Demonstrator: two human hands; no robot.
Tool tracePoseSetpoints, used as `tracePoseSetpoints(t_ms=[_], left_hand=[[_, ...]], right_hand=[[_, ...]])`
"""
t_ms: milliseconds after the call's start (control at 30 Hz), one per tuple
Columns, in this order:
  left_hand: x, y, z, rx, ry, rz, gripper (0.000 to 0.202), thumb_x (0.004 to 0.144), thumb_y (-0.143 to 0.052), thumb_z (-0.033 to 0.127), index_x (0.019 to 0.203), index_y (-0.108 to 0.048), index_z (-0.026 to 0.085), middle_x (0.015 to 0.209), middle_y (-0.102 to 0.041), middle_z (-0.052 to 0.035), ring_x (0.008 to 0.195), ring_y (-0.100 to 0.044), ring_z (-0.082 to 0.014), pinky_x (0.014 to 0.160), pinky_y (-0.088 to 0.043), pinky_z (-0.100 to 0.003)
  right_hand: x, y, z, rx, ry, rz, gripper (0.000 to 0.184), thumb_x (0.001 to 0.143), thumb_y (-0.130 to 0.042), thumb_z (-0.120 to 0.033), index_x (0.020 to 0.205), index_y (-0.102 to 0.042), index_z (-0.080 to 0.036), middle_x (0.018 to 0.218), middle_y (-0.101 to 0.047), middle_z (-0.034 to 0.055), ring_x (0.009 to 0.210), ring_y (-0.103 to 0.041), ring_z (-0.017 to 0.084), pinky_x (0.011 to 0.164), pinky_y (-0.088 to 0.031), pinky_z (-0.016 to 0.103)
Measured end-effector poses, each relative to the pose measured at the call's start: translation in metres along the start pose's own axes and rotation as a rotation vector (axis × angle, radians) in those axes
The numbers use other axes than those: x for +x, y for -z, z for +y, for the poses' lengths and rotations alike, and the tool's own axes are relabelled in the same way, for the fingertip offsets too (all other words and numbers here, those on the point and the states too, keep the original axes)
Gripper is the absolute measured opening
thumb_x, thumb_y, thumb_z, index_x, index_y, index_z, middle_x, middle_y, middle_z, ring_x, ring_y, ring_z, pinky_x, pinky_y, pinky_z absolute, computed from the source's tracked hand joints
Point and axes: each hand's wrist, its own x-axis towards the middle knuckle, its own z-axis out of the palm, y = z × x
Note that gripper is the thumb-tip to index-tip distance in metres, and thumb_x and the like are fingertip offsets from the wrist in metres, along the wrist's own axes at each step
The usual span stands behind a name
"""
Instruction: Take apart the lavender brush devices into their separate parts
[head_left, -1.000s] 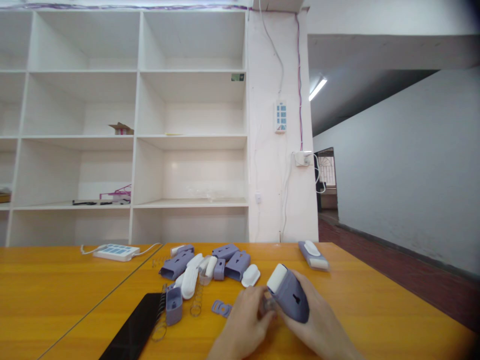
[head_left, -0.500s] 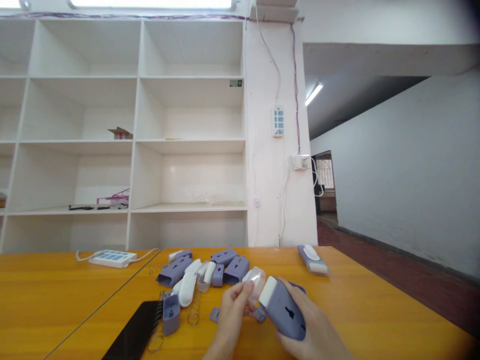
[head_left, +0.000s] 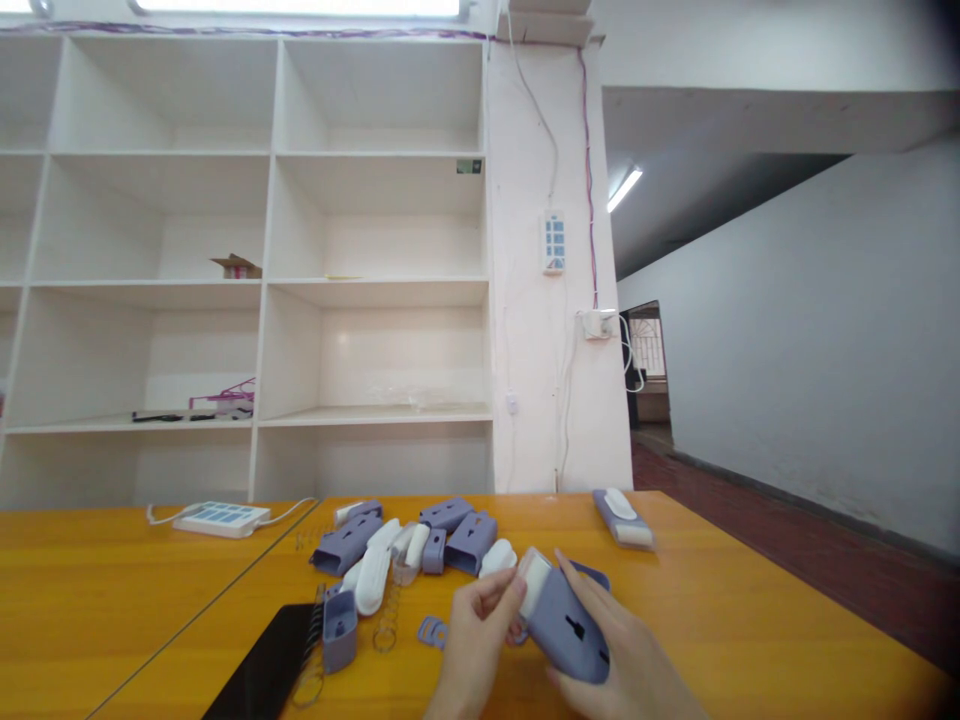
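My right hand (head_left: 619,650) is wrapped round a purple plastic casing (head_left: 566,625) with a keyhole-shaped slot and a white block (head_left: 535,580) at its upper left end. With fingers pinched, my left hand (head_left: 480,620) holds a clear plastic cap (head_left: 527,562) at that white end; the cap appears to sit over the block, though fingers hide part of it. Just left of my left hand lie small purple clips (head_left: 433,630). A white oval part (head_left: 498,557) rests behind the fingers. Part of another purple piece (head_left: 592,575) shows behind the casing.
Several purple casings (head_left: 471,542), white oval parts (head_left: 373,578), and metal springs (head_left: 386,625) lie to the left. An upright purple cup-like part (head_left: 340,632) stands by a black tablet-like slab (head_left: 262,665). A purple-and-white unit (head_left: 623,519) sits back right, a white power strip (head_left: 223,518) back left.
My left hand has brought the clear cap rightward onto the white end of the casing, uncovering the white oval part behind. My right hand has stayed nearly still with the casing.
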Motion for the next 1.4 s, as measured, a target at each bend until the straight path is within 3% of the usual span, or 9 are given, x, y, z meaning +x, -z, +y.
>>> tracePoseSetpoints(t_ms=[500,667,733,833,933,1033,1167,1300,1400], left_hand=[[-0.010,0.005,0.006,0.088,-0.019,-0.154,0.061,0.074,-0.075,0.067,0.093,-0.083,0.010,0.059,-0.057,0.0013,0.056,-0.039,-0.0089,0.056,-0.033,-0.020],[-0.011,0.005,0.005,0.148,-0.032,-0.228,0.059,0.081,-0.069,0.064,0.104,-0.081,0.011,0.076,-0.071,-0.0033,0.066,-0.053,-0.0155,0.067,-0.047,-0.026],[-0.012,0.008,-0.001,0.276,-0.064,-0.177,0.054,0.086,-0.064,0.060,0.108,-0.080,0.013,0.086,-0.075,-0.0064,0.075,-0.060,-0.0211,0.073,-0.051,-0.030],[-0.016,0.011,-0.005,0.678,-0.313,-0.089,0.047,0.096,-0.055,0.044,0.132,-0.067,0.017,0.122,-0.071,-0.0132,0.107,-0.063,-0.0303,0.096,-0.051,-0.042],[-0.017,0.008,0.002,1.022,-0.675,-0.207,0.063,0.093,-0.055,0.026,0.154,-0.041,0.021,0.152,-0.051,-0.0139,0.136,-0.048,-0.0315,0.114,-0.040,-0.049],[-0.014,-0.003,0.006,1.219,-1.045,-0.300,0.052,0.093,-0.059,0.026,0.144,-0.050,0.024,0.145,-0.057,-0.0097,0.132,-0.051,-0.0263,0.112,-0.041,-0.044],[-0.010,-0.017,-0.010,1.343,-1.328,-0.190,0.034,0.099,-0.056,0.036,0.129,-0.059,0.020,0.123,-0.070,-0.0065,0.113,-0.062,-0.0223,0.114,-0.034,-0.044],[-0.012,-0.018,-0.030,1.230,-1.191,-0.140,0.019,0.091,-0.064,0.037,0.101,-0.064,0.021,0.086,-0.072,-0.0012,0.079,-0.067,-0.0207,0.100,-0.043,-0.042],[-0.017,-0.016,-0.026,0.985,-0.676,-0.123,0.039,0.074,-0.078,0.044,0.101,-0.062,0.021,0.094,-0.073,-0.0058,0.087,-0.067,-0.0264,0.082,-0.049,-0.036]], right_hand=[[-0.002,-0.002,0.013,-0.062,0.090,-0.079,0.096,0.071,-0.065,-0.023,0.160,-0.028,-0.017,0.154,-0.050,0.0148,0.137,-0.053,0.034,0.112,-0.047,0.046],[-0.001,0.003,0.013,-0.064,0.099,-0.122,0.099,0.071,-0.065,-0.022,0.161,-0.025,-0.016,0.155,-0.049,0.0162,0.137,-0.053,0.034,0.112,-0.046,0.047],[0.000,0.005,0.013,-0.062,0.084,-0.137,0.100,0.069,-0.067,-0.022,0.160,-0.027,-0.016,0.156,-0.047,0.0159,0.139,-0.050,0.035,0.115,-0.042,0.049],[0.002,0.008,0.014,-0.016,0.007,-0.158,0.099,0.064,-0.073,-0.024,0.156,-0.038,-0.015,0.155,-0.048,0.0166,0.140,-0.048,0.038,0.117,-0.038,0.050],[0.007,0.010,0.018,0.167,-0.133,-0.159,0.093,0.063,-0.078,-0.027,0.150,-0.049,-0.015,0.151,-0.054,0.0172,0.135,-0.053,0.039,0.114,-0.042,0.047],[0.013,0.015,0.027,0.472,-0.149,-0.241,0.080,0.066,-0.079,-0.024,0.142,-0.059,-0.016,0.140,-0.065,0.0126,0.128,-0.060,0.035,0.111,-0.045,0.043],[0.008,0.031,0.034,0.810,-0.164,-0.523,0.053,0.067,-0.085,-0.033,0.117,-0.076,-0.018,0.119,-0.076,0.0063,0.119,-0.065,0.034,0.102,-0.050,0.040],[-0.003,0.049,0.025,1.042,-0.310,-0.637,0.042,0.085,-0.071,-0.052,0.108,-0.078,-0.017,0.108,-0.078,0.0084,0.104,-0.072,0.026,0.092,-0.054,0.031],[0.001,0.055,0.020,1.250,-0.395,-0.702,0.072,0.095,-0.037,-0.072,0.097,-0.077,-0.011,0.093,-0.077,0.0144,0.074,-0.075,0.020,0.059,-0.056,0.024]])
